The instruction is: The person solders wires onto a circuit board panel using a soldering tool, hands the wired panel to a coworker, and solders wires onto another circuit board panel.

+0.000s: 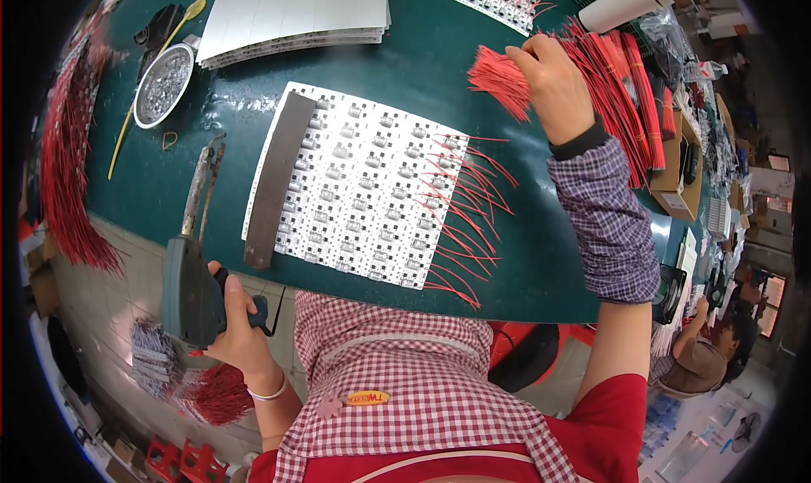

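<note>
Red, thin cut wires in a thick bundle point(498, 86), clamped in the right hand point(553, 81) over the far right part of the dark green table top point(507, 255). Just right of that fist, a larger heap of the same red wires point(629, 103), spread across the table edge beside a brown cardboard box point(676, 183). Nearer the body, the left hand point(241, 331) closed around the grey-green pistol grip of a soldering gun point(193, 272), long metal tip pointing away along the table's near left edge. Between the two hands, well apart from both, a white square panel of small circuit boards point(363, 187) lying flat, red wire leads point(460, 221) fanning off its right side, a dark flat metal bar point(279, 179) laid along its left edge. Farther left, a round metal bowl point(163, 84); beyond it, a stack of blank white panels point(296, 14).
</note>
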Demonstrator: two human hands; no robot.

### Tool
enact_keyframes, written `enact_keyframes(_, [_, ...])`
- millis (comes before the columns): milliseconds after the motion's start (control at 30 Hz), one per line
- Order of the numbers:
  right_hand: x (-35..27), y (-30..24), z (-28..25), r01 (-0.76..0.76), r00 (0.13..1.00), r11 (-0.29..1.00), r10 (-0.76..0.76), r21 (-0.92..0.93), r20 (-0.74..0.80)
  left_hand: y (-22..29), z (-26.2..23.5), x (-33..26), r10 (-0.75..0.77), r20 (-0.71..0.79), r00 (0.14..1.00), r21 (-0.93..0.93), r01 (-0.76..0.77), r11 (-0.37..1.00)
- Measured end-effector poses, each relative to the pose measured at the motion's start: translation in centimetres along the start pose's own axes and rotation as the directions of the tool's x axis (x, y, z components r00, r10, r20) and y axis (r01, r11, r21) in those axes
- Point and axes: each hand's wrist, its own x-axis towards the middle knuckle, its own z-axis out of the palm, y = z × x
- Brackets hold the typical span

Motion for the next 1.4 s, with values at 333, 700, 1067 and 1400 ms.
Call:
enact_keyframes(333, [-2.7,-2.6,0.7,0.149,0.958,0.934,-0.056,-0.324,0.280,1.6,-0.1,-2.8,-0.060,0.081,0.995,-0.044,0.064,0.997])
enact_keyframes(700, [-7.7,-14.3,-4.2,-0.093,0.991,0.808,0.131,0.582,-0.023,1.0,-1.6,-6.4,-0.237,0.461,0.855,-0.024,0.279,0.960])
enact_keyframes(1067, [-9.1,-15.2,-2.1,-0.079,0.997,0.786,0.069,0.613,0.041,1.8,-1.0,-6.8,-0.189,0.633,0.751,0.270,0.015,0.963])
enact_keyframes(1400, [-8.6,-15.6,-2.3,-0.118,0.993,0.770,0.103,0.628,0.062,1.8,-0.5,-7.0,-0.145,0.690,0.709,0.274,-0.070,0.959])
